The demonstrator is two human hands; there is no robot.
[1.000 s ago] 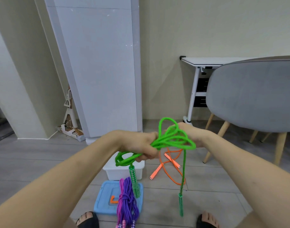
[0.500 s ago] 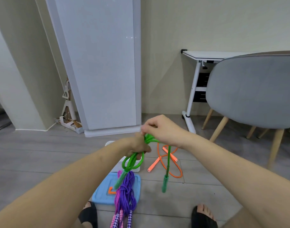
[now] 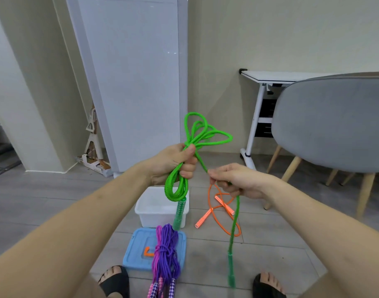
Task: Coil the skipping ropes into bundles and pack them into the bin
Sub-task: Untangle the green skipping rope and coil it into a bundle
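Fingers of the left hand (image 3: pixel 177 161) curl round the bunched loops of the green rope (image 3: pixel 202 134), held above the white bin (image 3: pixel 160 208) on the floor. The right hand (image 3: pixel 238 181) pinches the rope's free strand, whose handle dangles low. A purple rope bundle (image 3: pixel 166 252) lies across the blue lid (image 3: pixel 139 248); an orange rope (image 3: pixel 218 208) lies right of the bin.

- Floor (image 3: pixel 44 203): grey wood-look planks, seams running across.
- Wall (image 3: pixel 270 33): plain beige, at 12 to 2 o'clock.
- Pale grey-white panel (image 3: pixel 132 82) standing tall at 11 to 12 o'clock, leaning slightly.
- Small wooden stand (image 3: pixel 91 143) on cardboard, at 10 o'clock, beside the panel's foot.
- White folding table (image 3: pixel 268 75) at 2 o'clock, against the wall.
- Grey chair (image 3: pixel 335 125), tan wooden legs, at 3 o'clock.
- Light even, soft.
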